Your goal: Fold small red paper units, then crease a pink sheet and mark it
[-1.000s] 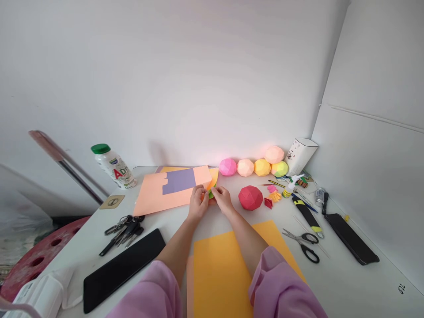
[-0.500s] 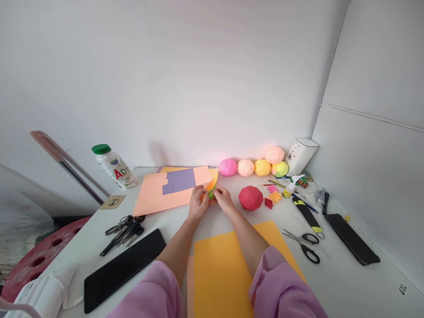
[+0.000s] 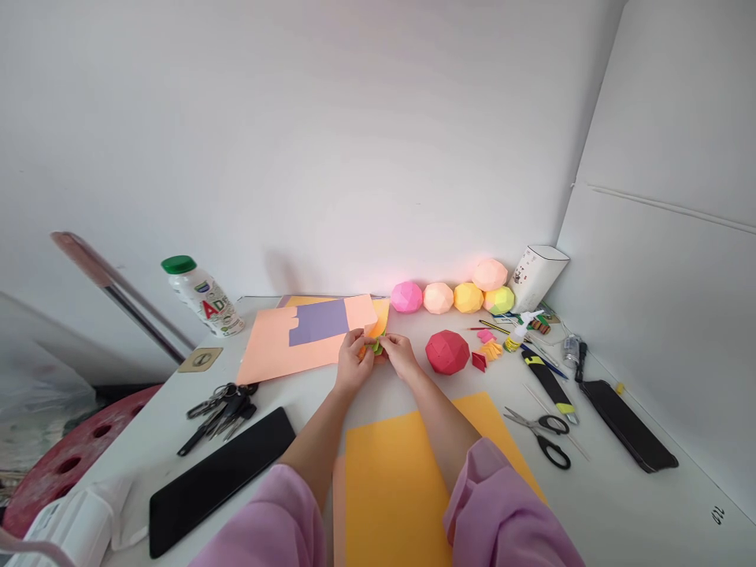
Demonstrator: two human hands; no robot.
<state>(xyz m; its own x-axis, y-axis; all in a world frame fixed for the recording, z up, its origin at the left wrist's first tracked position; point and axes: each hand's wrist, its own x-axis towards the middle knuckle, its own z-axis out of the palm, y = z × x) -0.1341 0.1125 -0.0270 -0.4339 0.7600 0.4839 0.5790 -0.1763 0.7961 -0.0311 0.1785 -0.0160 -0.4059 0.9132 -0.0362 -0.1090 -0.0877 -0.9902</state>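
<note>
Fingers (image 3: 356, 340) of the left hand (image 3: 354, 362) and right hand (image 3: 402, 357), drawn together, pinch a small green paper piece (image 3: 379, 346).

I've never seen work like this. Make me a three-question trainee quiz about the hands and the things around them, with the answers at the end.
1. What are the left hand and right hand both touching?
a) the scissors
b) a small green piece
c) the keys

2. True or false: the large white bottle stands without its green cap.

3. Leaving out the red ball, how many faceted balls can you count?

Key
1. b
2. False; the cap is on.
3. Five: four in a row, with one more resting on top near the right end.
</note>
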